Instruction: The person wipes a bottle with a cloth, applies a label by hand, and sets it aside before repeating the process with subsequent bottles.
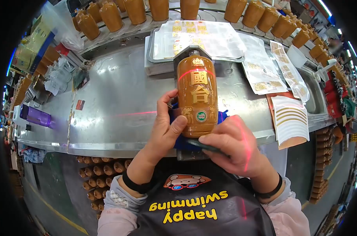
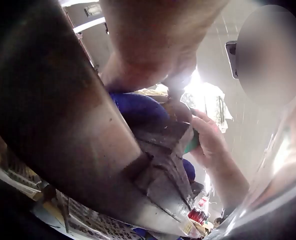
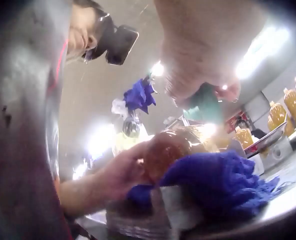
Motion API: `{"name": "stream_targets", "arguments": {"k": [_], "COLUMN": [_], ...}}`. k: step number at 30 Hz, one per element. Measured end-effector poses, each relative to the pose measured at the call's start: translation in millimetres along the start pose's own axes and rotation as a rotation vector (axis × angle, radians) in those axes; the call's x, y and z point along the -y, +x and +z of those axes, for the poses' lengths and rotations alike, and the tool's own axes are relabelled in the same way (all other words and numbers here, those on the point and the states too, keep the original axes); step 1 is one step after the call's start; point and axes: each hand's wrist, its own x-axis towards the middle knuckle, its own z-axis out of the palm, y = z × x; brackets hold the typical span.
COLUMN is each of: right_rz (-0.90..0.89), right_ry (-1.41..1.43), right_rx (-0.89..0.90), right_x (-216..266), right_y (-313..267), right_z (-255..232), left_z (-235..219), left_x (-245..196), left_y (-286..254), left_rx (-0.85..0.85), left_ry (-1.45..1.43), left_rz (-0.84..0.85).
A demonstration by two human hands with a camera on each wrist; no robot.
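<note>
Right hand [image 1: 233, 147] pinches one flat green piece [image 1: 205, 146] at the near end of one bottle [image 1: 197, 106]. Left hand [image 1: 165, 122] is half-closed round the bottle's left side, thumb toward the front. Bottle lies face up, neck far, over one blue cloth [image 3: 223, 175]. Face shows two large gold characters [image 1: 199, 87], one round green seal [image 1: 201, 115]. Step looks like smoothing near the base; next move likely calls for a steady left-hand hold and even pressure. Beyond: one tray [image 1: 162, 61] with printed sheets [image 1: 202, 39], count unclear. Far bottles [image 1: 135, 11]: row cut off, no firm count.
</note>
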Motion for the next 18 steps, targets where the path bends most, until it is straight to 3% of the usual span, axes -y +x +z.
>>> {"name": "stream_targets", "arguments": {"k": [2,3,5,9,12,13,14,15,16,17,18], "right_rz": [0.384,0.660,0.745,0.773,0.758,0.513,0.292,0.072,-0.148,-0.158,0.025], "right_ry": [0.447,0.631,0.675,0.649,0.556,0.168,0.003,-0.158,-0.316,-0.175,0.052], "right_rx": [-0.031,-0.111,-0.184,-0.242,-0.332,-0.343,-0.256,-0.170,-0.083,0.067,0.032], "right_x": [5.8,-0.7,-10.2,-22.8,-26.4,-24.1,-20.4,-15.4,-9.2,-1.5,0.1], "right_y": [-7.6,-14.7,-15.5,-24.8,-21.0,-17.2,-10.2,-2.4,4.3,9.0,6.8], "right_z": [-0.2,6.8,17.6,26.4,21.2,15.7,11.0,6.5,3.1,2.2,0.9], "left_z": [-0.9,0.0,2.0,3.0,-4.3,-9.9,-14.5,-16.9,-15.9,-13.9,-11.7], "left_x": [1.0,0.3,-4.1,-8.4,5.1,9.5,11.5,7.3,7.7,8.6,7.1], "left_y": [-1.1,-1.7,-3.9,-5.6,-5.0,-8.7,-13.9,-18.3,-20.2,-21.0,-20.2], "left_rx": [0.021,0.025,0.025,0.034,0.058,0.082,0.106,0.114,0.096,0.076,0.054], "left_ry": [-0.059,-0.006,0.103,0.043,0.134,0.181,0.227,0.515,0.594,0.672,0.749], "left_rz": [-0.015,-0.009,0.003,-0.048,0.038,0.076,0.108,0.115,0.115,0.117,0.120]}}
